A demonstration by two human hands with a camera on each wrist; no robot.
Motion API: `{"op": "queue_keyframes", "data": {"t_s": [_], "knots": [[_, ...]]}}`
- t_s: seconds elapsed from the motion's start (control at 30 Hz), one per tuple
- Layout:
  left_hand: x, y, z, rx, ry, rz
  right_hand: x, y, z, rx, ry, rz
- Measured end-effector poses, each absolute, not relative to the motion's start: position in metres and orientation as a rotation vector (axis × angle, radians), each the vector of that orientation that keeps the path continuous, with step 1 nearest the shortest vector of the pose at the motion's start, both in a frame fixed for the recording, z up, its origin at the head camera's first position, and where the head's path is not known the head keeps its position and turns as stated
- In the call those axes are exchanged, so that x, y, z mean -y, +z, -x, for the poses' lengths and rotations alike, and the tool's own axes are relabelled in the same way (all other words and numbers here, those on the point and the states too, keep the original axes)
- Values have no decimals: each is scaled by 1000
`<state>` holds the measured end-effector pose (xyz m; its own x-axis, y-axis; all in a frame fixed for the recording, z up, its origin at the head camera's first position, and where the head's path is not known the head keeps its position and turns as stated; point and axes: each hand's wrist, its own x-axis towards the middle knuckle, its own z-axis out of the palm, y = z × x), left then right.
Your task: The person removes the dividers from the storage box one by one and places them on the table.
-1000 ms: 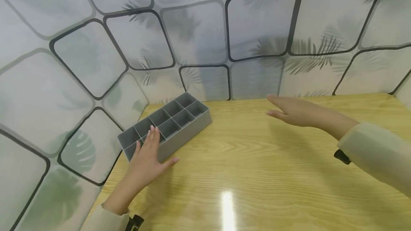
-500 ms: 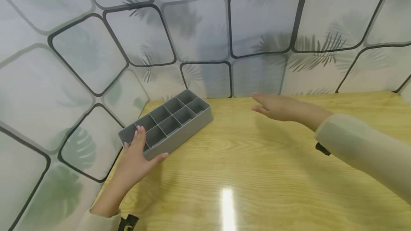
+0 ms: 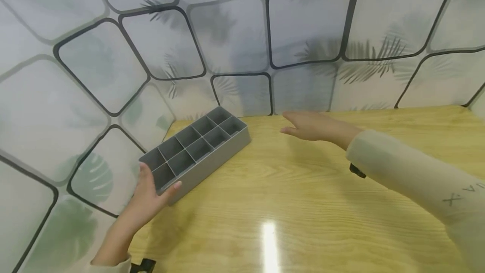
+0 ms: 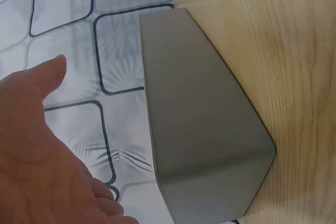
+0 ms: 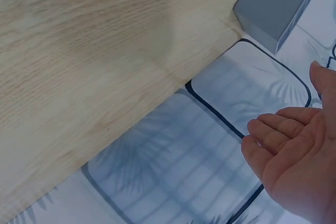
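A grey compartment box (image 3: 212, 159) sits at an angle on the left of the table, its several square cells facing up with no objects visible in them. My left hand (image 3: 145, 199) is at the box's near left corner, thumb spread from the fingers; in the left wrist view that hand (image 4: 47, 150) shows a gap between it and the grey box wall (image 4: 205, 103). To the right of the box, above the table, my right hand (image 3: 310, 125) reaches leftward with straight fingers and holds nothing. The right wrist view shows its palm (image 5: 299, 156) apart from the box end (image 5: 278, 9).
The light wood table (image 3: 303, 205) meets a patterned wall covering (image 3: 235, 33) at the back and left. The box's far corner is close to that wall. A bright light reflection lies on the near part of the tabletop.
My left hand has moved left and back from over the box's cells to its near left corner. My right hand has moved left toward the box. The box stays in place.
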<state>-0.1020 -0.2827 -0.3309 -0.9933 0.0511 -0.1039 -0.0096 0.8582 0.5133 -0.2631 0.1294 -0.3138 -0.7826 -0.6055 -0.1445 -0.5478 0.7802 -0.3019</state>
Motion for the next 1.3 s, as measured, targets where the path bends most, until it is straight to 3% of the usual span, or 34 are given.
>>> {"op": "queue_keyframes", "data": {"t_s": [0.37, 0.67, 1.3], "knots": [[306, -333, 104, -2511, 1066, 202, -94, -311, 285, -2669, -393, 821], [321, -346, 111, -2165, 1595, 152, -64, -334, 299, -2667, -422, 847], [319, -368, 111, -2259, 1632, 210, -14, -372, 316, -2549, -1121, 524]]}}
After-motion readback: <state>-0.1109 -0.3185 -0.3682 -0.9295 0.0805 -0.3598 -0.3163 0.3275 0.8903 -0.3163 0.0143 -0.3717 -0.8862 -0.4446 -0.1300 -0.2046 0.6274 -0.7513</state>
